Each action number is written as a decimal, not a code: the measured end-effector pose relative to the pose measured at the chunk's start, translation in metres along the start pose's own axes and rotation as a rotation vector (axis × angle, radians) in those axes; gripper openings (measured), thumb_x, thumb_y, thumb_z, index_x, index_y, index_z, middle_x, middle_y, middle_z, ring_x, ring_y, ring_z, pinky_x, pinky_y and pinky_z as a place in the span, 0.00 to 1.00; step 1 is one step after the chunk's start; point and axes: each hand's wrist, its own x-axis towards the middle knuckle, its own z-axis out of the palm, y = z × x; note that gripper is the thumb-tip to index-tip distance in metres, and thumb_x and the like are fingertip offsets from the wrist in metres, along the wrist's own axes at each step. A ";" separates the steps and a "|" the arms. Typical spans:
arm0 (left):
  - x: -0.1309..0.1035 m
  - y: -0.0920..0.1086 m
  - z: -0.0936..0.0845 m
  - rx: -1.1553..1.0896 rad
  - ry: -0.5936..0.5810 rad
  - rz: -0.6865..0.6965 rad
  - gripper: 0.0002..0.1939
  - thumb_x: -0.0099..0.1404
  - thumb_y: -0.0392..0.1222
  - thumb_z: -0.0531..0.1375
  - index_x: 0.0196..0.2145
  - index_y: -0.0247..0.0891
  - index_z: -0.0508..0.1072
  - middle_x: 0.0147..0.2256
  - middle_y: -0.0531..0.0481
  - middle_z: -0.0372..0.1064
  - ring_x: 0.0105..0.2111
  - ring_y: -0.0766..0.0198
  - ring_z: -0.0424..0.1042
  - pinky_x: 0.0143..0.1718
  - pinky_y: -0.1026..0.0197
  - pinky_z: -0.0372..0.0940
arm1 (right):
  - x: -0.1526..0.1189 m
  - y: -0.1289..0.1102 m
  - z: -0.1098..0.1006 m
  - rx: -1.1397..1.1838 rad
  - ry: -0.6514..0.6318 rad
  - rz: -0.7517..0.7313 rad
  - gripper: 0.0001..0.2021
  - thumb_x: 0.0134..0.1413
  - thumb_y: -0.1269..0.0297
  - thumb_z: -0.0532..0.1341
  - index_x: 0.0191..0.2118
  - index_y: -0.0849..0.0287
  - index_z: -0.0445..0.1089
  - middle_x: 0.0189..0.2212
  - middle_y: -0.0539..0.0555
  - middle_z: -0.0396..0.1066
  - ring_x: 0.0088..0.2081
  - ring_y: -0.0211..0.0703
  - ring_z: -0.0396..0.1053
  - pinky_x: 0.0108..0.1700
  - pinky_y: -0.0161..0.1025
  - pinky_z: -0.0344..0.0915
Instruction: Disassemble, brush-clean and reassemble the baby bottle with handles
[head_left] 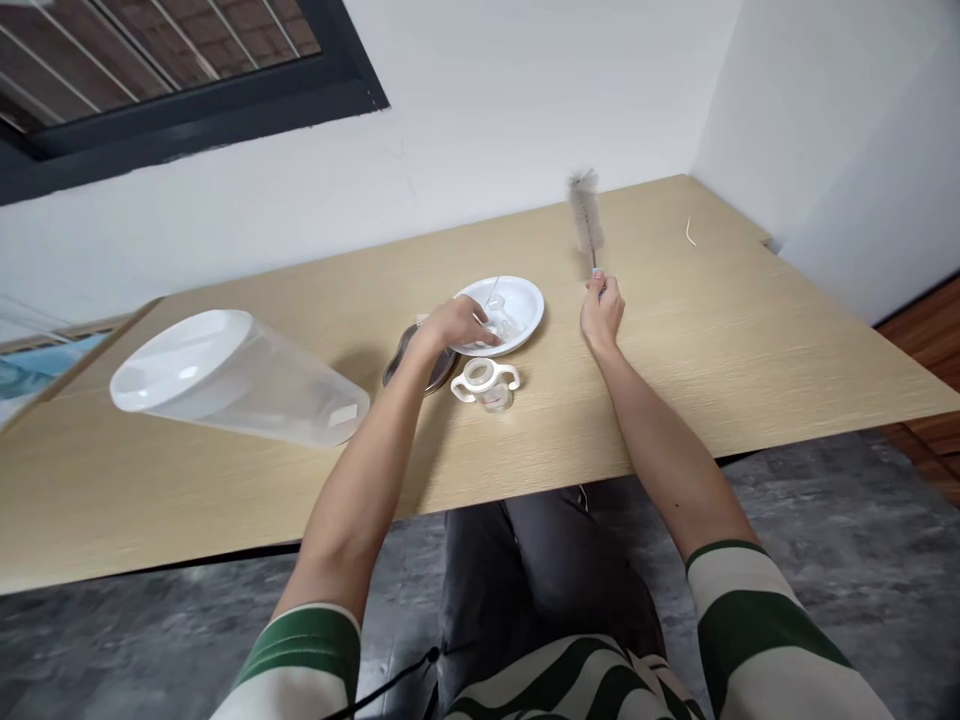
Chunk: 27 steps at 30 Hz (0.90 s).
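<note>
Right grip [602, 312] wrapped round handle of grey-bristled cylindrical brush [586, 218], bristles up, over pale wood tabletop [555, 440]; left grip [456, 323] at round white dish [534, 302] holding clear plastic pieces [506, 328], can't tell if pinching any; clear cup with two white handles [495, 396] just beside dish, near side
</note>
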 end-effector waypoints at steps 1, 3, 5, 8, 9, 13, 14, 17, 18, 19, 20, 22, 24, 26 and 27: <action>-0.003 -0.005 -0.005 -0.052 0.033 0.001 0.25 0.44 0.50 0.76 0.40 0.39 0.82 0.39 0.42 0.80 0.37 0.48 0.78 0.39 0.54 0.70 | -0.001 -0.002 -0.001 -0.011 0.006 -0.001 0.24 0.71 0.43 0.42 0.37 0.55 0.63 0.34 0.58 0.73 0.41 0.54 0.72 0.47 0.48 0.64; -0.011 -0.019 -0.014 -0.186 0.116 0.044 0.30 0.45 0.54 0.76 0.44 0.38 0.81 0.41 0.41 0.80 0.37 0.49 0.78 0.38 0.54 0.70 | -0.003 -0.005 -0.003 -0.020 0.008 -0.012 0.19 0.71 0.46 0.46 0.40 0.54 0.62 0.33 0.56 0.73 0.39 0.53 0.73 0.46 0.47 0.64; -0.022 -0.035 -0.019 -0.372 0.181 0.138 0.33 0.48 0.57 0.75 0.48 0.38 0.79 0.45 0.40 0.78 0.40 0.50 0.78 0.38 0.56 0.71 | -0.004 -0.009 -0.005 0.001 -0.015 -0.035 0.13 0.71 0.51 0.49 0.44 0.54 0.61 0.33 0.54 0.74 0.38 0.51 0.73 0.45 0.45 0.64; -0.037 -0.059 -0.012 -0.672 0.225 0.178 0.36 0.48 0.57 0.76 0.51 0.37 0.78 0.50 0.39 0.76 0.42 0.51 0.78 0.40 0.56 0.72 | -0.005 -0.018 -0.008 0.046 -0.064 -0.072 0.10 0.69 0.55 0.50 0.47 0.54 0.60 0.34 0.54 0.75 0.38 0.49 0.74 0.43 0.43 0.63; -0.041 -0.066 -0.007 -0.783 0.227 0.161 0.37 0.47 0.56 0.76 0.51 0.36 0.78 0.46 0.39 0.78 0.41 0.52 0.78 0.41 0.55 0.72 | -0.005 -0.021 -0.010 0.049 -0.072 -0.082 0.11 0.69 0.54 0.51 0.48 0.54 0.61 0.35 0.54 0.76 0.38 0.49 0.74 0.43 0.42 0.63; -0.045 -0.084 0.014 -1.170 0.345 0.236 0.34 0.46 0.51 0.78 0.50 0.39 0.77 0.47 0.41 0.78 0.45 0.55 0.78 0.51 0.52 0.71 | -0.010 -0.038 -0.017 -0.001 -0.122 -0.145 0.19 0.66 0.44 0.52 0.42 0.56 0.68 0.34 0.57 0.76 0.36 0.49 0.72 0.38 0.41 0.61; -0.046 -0.087 0.019 -1.243 0.373 0.250 0.34 0.47 0.50 0.78 0.50 0.40 0.77 0.48 0.41 0.77 0.46 0.55 0.78 0.53 0.52 0.71 | -0.013 -0.043 -0.018 -0.032 -0.169 -0.187 0.22 0.67 0.43 0.50 0.38 0.56 0.69 0.31 0.56 0.75 0.34 0.48 0.71 0.37 0.40 0.60; -0.050 -0.092 0.029 -1.437 0.401 0.250 0.36 0.47 0.48 0.79 0.52 0.41 0.75 0.51 0.42 0.75 0.48 0.54 0.78 0.57 0.48 0.69 | -0.023 -0.055 -0.022 -0.081 -0.289 -0.293 0.22 0.65 0.43 0.52 0.34 0.56 0.70 0.26 0.52 0.71 0.29 0.44 0.66 0.34 0.38 0.57; -0.052 -0.094 0.031 -1.485 0.403 0.247 0.36 0.47 0.48 0.79 0.53 0.41 0.75 0.53 0.42 0.74 0.49 0.52 0.78 0.58 0.46 0.69 | -0.027 -0.059 -0.023 -0.082 -0.315 -0.312 0.21 0.64 0.44 0.54 0.34 0.56 0.71 0.26 0.52 0.71 0.29 0.43 0.66 0.34 0.38 0.57; -0.054 -0.095 0.033 -1.519 0.409 0.243 0.37 0.47 0.47 0.79 0.54 0.40 0.74 0.54 0.41 0.73 0.49 0.51 0.78 0.59 0.45 0.69 | -0.031 -0.062 -0.023 -0.072 -0.357 -0.334 0.19 0.63 0.45 0.56 0.35 0.56 0.71 0.27 0.51 0.71 0.28 0.42 0.66 0.34 0.38 0.57; -0.055 -0.097 0.034 -1.540 0.420 0.238 0.38 0.48 0.47 0.79 0.55 0.40 0.73 0.55 0.40 0.73 0.50 0.51 0.78 0.59 0.45 0.69 | -0.034 -0.065 -0.023 -0.050 -0.396 -0.359 0.18 0.63 0.46 0.56 0.37 0.57 0.71 0.28 0.51 0.72 0.29 0.42 0.66 0.34 0.38 0.58; -0.057 -0.102 0.036 -1.551 0.460 0.221 0.40 0.47 0.47 0.79 0.56 0.38 0.72 0.56 0.38 0.72 0.51 0.50 0.78 0.60 0.45 0.68 | -0.042 -0.070 -0.024 -0.011 -0.469 -0.393 0.18 0.63 0.47 0.58 0.41 0.58 0.72 0.30 0.52 0.73 0.29 0.41 0.66 0.33 0.37 0.60; -0.058 -0.105 0.037 -1.533 0.507 0.207 0.40 0.45 0.48 0.79 0.54 0.36 0.73 0.56 0.36 0.73 0.55 0.48 0.75 0.62 0.45 0.66 | -0.048 -0.075 -0.025 0.006 -0.523 -0.418 0.18 0.63 0.48 0.58 0.43 0.59 0.74 0.30 0.52 0.74 0.28 0.41 0.66 0.32 0.37 0.60; -0.059 -0.107 0.037 -1.508 0.535 0.207 0.39 0.45 0.51 0.79 0.52 0.34 0.74 0.56 0.35 0.73 0.58 0.46 0.72 0.64 0.46 0.64 | -0.054 -0.080 -0.027 0.023 -0.574 -0.454 0.19 0.64 0.48 0.58 0.44 0.59 0.75 0.32 0.53 0.76 0.29 0.41 0.67 0.33 0.37 0.62; -0.059 -0.107 0.037 -1.495 0.543 0.214 0.39 0.45 0.52 0.79 0.51 0.34 0.75 0.55 0.34 0.74 0.59 0.45 0.72 0.64 0.45 0.63 | -0.057 -0.082 -0.028 0.034 -0.595 -0.481 0.19 0.65 0.49 0.58 0.44 0.59 0.76 0.33 0.54 0.77 0.29 0.41 0.69 0.34 0.37 0.63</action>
